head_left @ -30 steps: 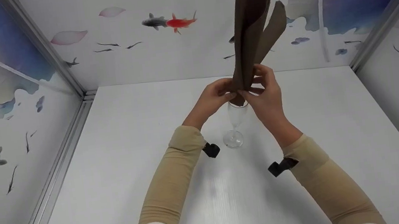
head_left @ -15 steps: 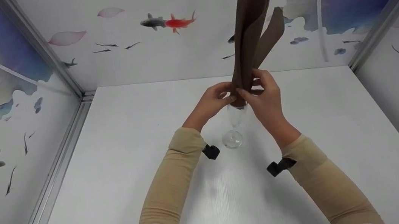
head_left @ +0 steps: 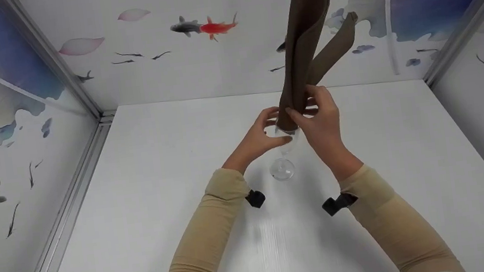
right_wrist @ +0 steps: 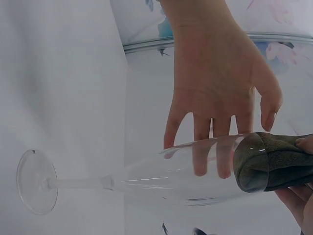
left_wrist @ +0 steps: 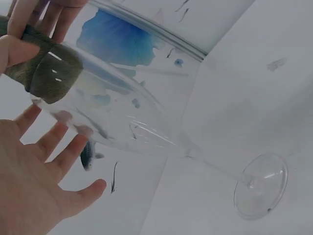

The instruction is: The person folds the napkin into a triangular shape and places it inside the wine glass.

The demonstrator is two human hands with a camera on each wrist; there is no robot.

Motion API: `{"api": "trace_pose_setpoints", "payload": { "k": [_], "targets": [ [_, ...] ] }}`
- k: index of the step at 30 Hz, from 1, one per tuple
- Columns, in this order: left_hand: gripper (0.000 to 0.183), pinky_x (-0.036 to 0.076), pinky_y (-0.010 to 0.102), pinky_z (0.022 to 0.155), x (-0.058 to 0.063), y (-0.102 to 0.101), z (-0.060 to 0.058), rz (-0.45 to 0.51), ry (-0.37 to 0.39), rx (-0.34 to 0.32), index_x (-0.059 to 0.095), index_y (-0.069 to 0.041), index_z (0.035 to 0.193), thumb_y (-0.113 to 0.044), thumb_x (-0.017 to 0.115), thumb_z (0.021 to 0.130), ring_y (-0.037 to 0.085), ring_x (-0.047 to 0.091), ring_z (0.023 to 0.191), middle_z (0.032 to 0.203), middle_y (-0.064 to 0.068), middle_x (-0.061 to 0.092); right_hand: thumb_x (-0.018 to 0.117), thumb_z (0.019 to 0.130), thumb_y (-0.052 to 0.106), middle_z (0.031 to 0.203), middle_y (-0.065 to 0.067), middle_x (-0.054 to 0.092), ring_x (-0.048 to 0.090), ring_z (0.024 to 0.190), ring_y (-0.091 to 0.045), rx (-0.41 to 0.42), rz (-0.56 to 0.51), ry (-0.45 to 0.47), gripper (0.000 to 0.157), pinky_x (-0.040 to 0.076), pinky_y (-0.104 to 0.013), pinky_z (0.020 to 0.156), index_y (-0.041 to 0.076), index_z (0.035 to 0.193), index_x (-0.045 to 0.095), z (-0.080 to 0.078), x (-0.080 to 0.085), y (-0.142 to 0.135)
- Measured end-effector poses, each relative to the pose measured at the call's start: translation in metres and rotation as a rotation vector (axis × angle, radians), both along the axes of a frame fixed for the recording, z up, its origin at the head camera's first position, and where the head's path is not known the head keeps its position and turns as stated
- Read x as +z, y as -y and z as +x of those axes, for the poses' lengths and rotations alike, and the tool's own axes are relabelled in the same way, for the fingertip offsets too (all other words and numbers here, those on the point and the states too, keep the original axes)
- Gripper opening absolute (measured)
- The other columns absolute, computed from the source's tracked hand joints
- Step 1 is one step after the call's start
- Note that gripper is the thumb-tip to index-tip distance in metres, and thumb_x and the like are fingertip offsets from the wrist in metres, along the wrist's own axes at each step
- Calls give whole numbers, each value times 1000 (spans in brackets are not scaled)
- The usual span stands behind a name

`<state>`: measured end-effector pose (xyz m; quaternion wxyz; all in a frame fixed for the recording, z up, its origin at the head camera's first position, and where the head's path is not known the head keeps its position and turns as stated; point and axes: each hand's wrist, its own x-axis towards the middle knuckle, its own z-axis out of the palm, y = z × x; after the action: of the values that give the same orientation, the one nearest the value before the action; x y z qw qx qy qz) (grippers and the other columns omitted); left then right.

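Note:
A folded brown cloth napkin point(head_left: 303, 50) stands upright with two leaf-like ends spread at the top. Its rounded bottom end sits just inside the mouth of a clear champagne flute point(left_wrist: 161, 132). My right hand point(head_left: 324, 119) pinches the napkin between thumb and fingers just above the rim. My left hand point(head_left: 257, 139) is spread beside the flute's bowl; in the left wrist view its fingertips point(left_wrist: 73, 147) lie along the glass near the rim, thumb held apart. In the right wrist view the left hand point(right_wrist: 215, 83) shows its straight fingers behind the glass.
The flute stands on its round foot point(head_left: 282, 169) on a white table point(head_left: 162, 201). White panels point(head_left: 147, 80) painted with fish and blue shapes close in the back and sides. A metal rail point(head_left: 64, 213) runs along the left edge.
The napkin's bottom end has sunk a little into the flute. My left hand has let go of the napkin and moved down to the glass. The napkin's shorter end leans further right.

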<state>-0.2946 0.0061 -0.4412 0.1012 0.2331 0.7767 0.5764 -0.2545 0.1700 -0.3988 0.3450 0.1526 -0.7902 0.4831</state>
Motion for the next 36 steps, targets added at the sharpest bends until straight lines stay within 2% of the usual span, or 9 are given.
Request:
{"api": "trace_pose_setpoints", "payload": {
  "k": [4,7,9,12,16,20,25,29,36],
  "targets": [
    [82,45,31,93,-3,-9,6,-110,-39,94,41,-19,142,-37,85,75,14,49,118,136,-1,49,79,83,10,106,-6,59,62,92,-14,-8,22,10,44,54,-27,77,3,121,58,0,2,-1],
    [72,47,28,87,-2,-12,8,-120,-68,153,47,-19,134,-35,86,75,13,52,110,127,-3,55,80,81,10,105,-6,60,62,91,-15,-14,39,17,45,54,-26,77,2,120,58,1,4,-2],
    [67,48,28,86,-2,-12,9,-113,-85,169,50,-19,131,-32,85,76,12,54,108,122,-3,57,81,80,8,105,-7,60,61,89,-14,-18,48,18,47,53,-25,76,1,120,58,1,6,-2],
    [62,47,29,88,-5,-12,9,-92,-98,175,51,-20,129,-29,85,77,11,55,108,119,-4,59,81,79,6,104,-8,60,61,86,-14,-15,57,20,48,52,-25,74,0,120,57,0,7,-3],
    [57,46,28,90,-11,-11,9,-53,-80,180,53,-23,125,-30,84,78,11,55,110,119,-7,58,81,78,4,104,-8,59,59,85,-13,-7,69,42,50,50,-25,74,0,121,55,0,6,-1],
    [55,46,29,91,-14,-11,11,-31,-69,184,53,-23,124,-30,84,78,15,55,113,120,-7,57,80,79,5,106,-6,58,58,87,-13,-11,100,64,49,50,-24,75,2,121,54,0,4,1],
    [55,46,32,93,-16,-11,12,-26,-78,187,54,-21,124,-30,84,79,16,54,114,121,-7,58,79,80,4,106,-6,57,57,87,-13,-30,123,44,47,50,-25,74,3,120,55,-1,0,3],
    [55,45,31,93,-16,-11,12,-27,-62,200,54,-23,123,-32,84,78,11,53,113,121,-11,58,79,79,1,105,-7,58,57,86,-13,-48,132,24,45,49,-25,72,2,118,56,-2,-4,6],
    [55,44,30,93,-16,-12,14,-13,-54,204,54,-22,124,-32,83,79,13,52,114,123,-9,57,79,78,3,101,-7,61,59,85,-15,-109,155,-14,41,49,-29,72,2,113,59,-2,-10,10]
  ]
}}
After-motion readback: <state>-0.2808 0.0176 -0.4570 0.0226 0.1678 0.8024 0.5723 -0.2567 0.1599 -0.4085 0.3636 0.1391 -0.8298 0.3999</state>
